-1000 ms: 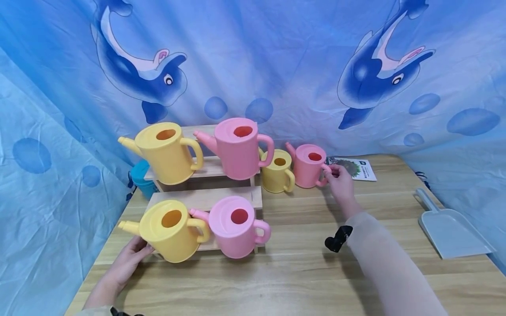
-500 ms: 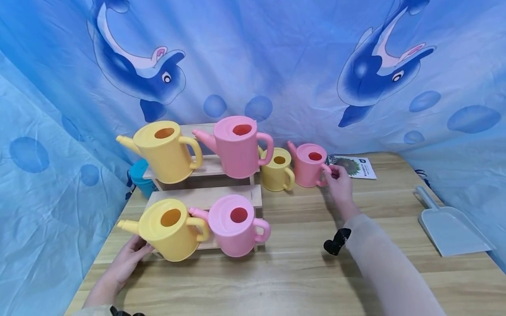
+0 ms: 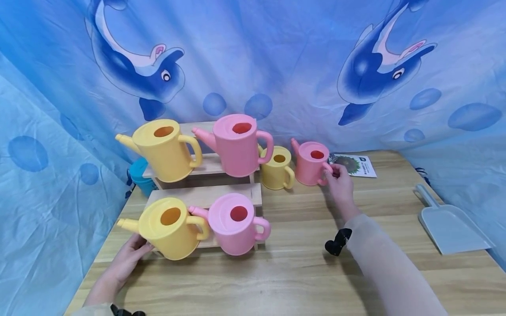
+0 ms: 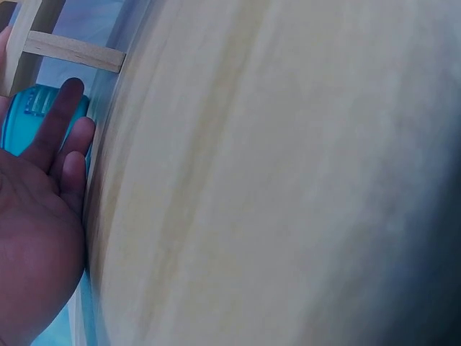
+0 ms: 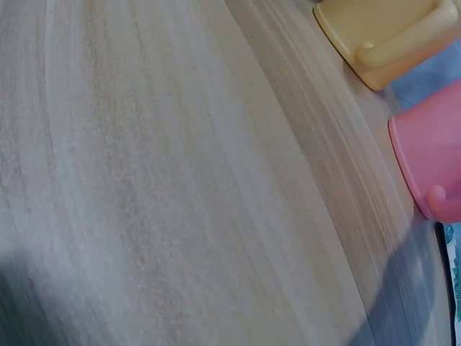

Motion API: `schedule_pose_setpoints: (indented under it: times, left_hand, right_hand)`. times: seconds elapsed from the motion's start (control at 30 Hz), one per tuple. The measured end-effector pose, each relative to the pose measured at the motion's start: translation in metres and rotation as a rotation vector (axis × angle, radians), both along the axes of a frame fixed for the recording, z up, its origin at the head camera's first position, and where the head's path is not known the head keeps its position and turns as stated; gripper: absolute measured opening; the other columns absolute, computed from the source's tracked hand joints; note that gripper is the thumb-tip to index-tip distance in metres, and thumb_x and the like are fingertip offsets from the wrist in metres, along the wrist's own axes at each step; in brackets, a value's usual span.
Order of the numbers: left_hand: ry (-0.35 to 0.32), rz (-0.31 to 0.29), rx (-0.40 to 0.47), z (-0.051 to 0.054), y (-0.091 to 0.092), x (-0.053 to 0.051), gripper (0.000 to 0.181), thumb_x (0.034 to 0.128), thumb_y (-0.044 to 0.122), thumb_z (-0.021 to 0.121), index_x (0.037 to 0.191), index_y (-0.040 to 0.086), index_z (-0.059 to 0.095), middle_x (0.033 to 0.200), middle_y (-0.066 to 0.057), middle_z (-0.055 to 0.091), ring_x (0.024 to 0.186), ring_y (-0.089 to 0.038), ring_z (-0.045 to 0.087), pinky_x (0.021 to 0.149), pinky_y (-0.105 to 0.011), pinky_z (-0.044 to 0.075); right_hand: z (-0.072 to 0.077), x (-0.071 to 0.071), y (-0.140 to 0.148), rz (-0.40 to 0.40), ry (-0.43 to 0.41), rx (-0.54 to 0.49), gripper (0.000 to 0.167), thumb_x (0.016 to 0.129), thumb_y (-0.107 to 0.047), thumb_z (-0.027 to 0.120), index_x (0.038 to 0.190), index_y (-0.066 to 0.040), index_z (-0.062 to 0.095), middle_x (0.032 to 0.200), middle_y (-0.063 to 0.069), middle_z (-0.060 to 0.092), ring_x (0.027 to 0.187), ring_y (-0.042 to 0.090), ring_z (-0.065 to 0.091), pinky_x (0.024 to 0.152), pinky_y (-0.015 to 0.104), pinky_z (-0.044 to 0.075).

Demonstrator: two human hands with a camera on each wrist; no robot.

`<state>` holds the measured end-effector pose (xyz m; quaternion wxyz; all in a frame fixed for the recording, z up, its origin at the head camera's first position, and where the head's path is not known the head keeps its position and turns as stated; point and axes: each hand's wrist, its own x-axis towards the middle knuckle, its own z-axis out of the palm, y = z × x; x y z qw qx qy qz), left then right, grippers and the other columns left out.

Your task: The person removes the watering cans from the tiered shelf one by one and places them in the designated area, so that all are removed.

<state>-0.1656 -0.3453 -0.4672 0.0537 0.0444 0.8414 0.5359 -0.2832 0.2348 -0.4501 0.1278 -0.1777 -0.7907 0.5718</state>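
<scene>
A small pink watering can stands on the table, its handle pinched by my right hand. The right wrist view shows part of that pink can, but not the hand. My left hand grips the lower left front corner of a wooden stand, beside a large yellow can; some fingertips are hidden. In the left wrist view several fingers of the left hand extend beside the stand's wood. A small yellow can stands left of the small pink one.
The stand bears a lower pink can, an upper yellow can and an upper pink can. A teal container is behind left, a printed packet behind right, and a grey dustpan at the right.
The small pink can has shifted slightly right with my right hand, widening its gap from the small yellow can. My left hand keeps its place at the stand.
</scene>
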Motion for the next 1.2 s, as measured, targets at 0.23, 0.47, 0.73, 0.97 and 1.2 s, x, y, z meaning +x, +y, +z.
schedule_pose_setpoints:
  times: [0.23,0.47,0.73,0.97,1.2]
  left_hand:
    - [0.0,0.003,-0.008,0.002,0.0,0.001,0.057,0.0978,0.019,0.051,0.143,-0.002,0.025,0.12,0.02,0.041,0.107,0.014,0.034,0.083,-0.008,0.033]
    - [-0.021,0.0,-0.024,0.002,0.0,-0.001,0.06,0.0981,0.022,0.051,0.146,0.0,0.021,0.136,-0.008,0.037,0.109,0.013,0.032,0.084,-0.008,0.034]
    - [-0.054,0.001,-0.031,0.004,0.001,0.0,0.064,0.0983,0.024,0.05,0.147,0.0,0.017,0.144,-0.026,0.026,0.129,-0.023,0.031,0.083,-0.007,0.032]
    - [-0.058,0.0,-0.038,0.003,0.0,0.001,0.064,0.0985,0.023,0.05,0.146,-0.002,0.016,0.144,-0.028,0.027,0.129,-0.027,0.031,0.083,-0.007,0.032]
    - [-0.033,-0.004,-0.045,0.004,0.001,0.0,0.063,0.0985,0.022,0.05,0.146,-0.002,0.017,0.143,-0.03,0.027,0.129,-0.022,0.031,0.083,-0.007,0.032]
  right_hand:
    - [0.007,0.002,0.005,0.038,0.028,0.065,0.061,0.091,-0.042,0.057,0.139,-0.01,0.038,0.128,0.011,0.048,0.113,0.025,0.046,0.092,0.036,0.046]
    - [0.026,-0.003,0.013,-0.001,0.1,0.207,0.065,0.09,-0.043,0.058,0.14,-0.007,0.037,0.129,0.013,0.049,0.119,0.027,0.045,0.099,0.041,0.039]
    - [0.058,-0.011,0.003,0.037,0.185,0.3,0.056,0.092,-0.031,0.059,0.138,-0.004,0.041,0.125,0.014,0.053,0.117,0.028,0.049,0.098,0.041,0.041]
    - [0.093,-0.015,-0.028,0.209,0.246,0.215,0.055,0.09,-0.03,0.064,0.136,-0.007,0.045,0.12,0.013,0.058,0.109,0.025,0.054,0.092,0.039,0.045]
    - [0.123,-0.008,-0.067,0.438,0.309,0.01,0.05,0.09,-0.031,0.063,0.134,-0.01,0.049,0.117,0.012,0.058,0.106,0.021,0.053,0.089,0.036,0.045]
